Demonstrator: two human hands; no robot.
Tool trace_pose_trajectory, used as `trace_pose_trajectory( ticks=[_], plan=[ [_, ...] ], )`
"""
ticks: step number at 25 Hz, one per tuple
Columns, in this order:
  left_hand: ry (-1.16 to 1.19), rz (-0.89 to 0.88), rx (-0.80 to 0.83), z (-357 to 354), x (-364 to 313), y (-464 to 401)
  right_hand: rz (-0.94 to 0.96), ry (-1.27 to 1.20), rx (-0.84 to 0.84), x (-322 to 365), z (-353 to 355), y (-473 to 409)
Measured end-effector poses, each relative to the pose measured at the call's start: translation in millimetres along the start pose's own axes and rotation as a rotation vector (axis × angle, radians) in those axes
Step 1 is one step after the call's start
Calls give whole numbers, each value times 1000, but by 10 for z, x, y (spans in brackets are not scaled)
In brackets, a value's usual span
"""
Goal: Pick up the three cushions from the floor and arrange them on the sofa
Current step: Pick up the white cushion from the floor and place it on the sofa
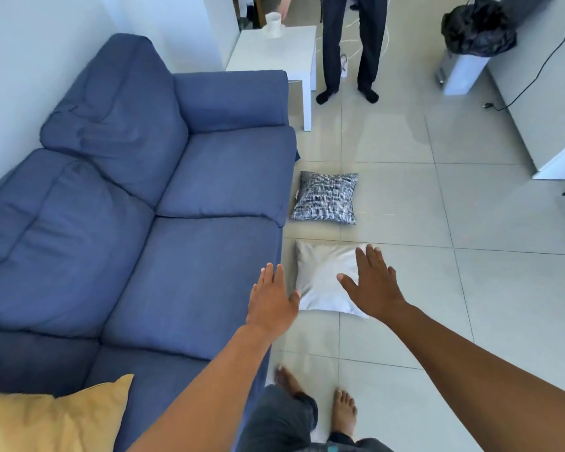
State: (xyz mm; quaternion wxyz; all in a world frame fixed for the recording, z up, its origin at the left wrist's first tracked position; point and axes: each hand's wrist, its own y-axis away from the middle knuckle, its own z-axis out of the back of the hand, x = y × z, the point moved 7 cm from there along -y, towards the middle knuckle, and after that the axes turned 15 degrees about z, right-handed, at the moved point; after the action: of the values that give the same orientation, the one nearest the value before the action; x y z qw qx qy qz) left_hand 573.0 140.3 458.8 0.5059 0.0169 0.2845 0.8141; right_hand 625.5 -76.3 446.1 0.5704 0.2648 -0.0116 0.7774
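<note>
We are seeing both open hands, left hand (271,298) and right hand (374,287), hovering with bare tile floor (470,288) right of the fingers; the sofa (190,272) front is crowding the left fingers, the patterned cushion (325,198) is lying beyond the fingertips.

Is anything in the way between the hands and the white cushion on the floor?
Nothing visible is. The left hand and right hand are both open and reach toward the white cushion. The patterned cushion lies farther away, beyond it, and the sofa is off to the left.
</note>
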Motion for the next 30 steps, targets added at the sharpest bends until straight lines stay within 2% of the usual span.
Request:
trace_pose_trajectory(
  ticks=[11,16,20,30],
  plan=[
    [-63,-60,169,-166,-678,-1599,-137,-57,71,-627,-94,-1166],
    [-113,-29,253,-435,-853,-2291,-191,-71,98,-986,-309,-1741],
    [-128,16,279,-889,-940,-2871,-211,-125,126,-1378,-746,-2197],
    [-15,252,329,-2858,-690,-4455,-337,-254,184,-2820,-2645,-3251]
  ],
)
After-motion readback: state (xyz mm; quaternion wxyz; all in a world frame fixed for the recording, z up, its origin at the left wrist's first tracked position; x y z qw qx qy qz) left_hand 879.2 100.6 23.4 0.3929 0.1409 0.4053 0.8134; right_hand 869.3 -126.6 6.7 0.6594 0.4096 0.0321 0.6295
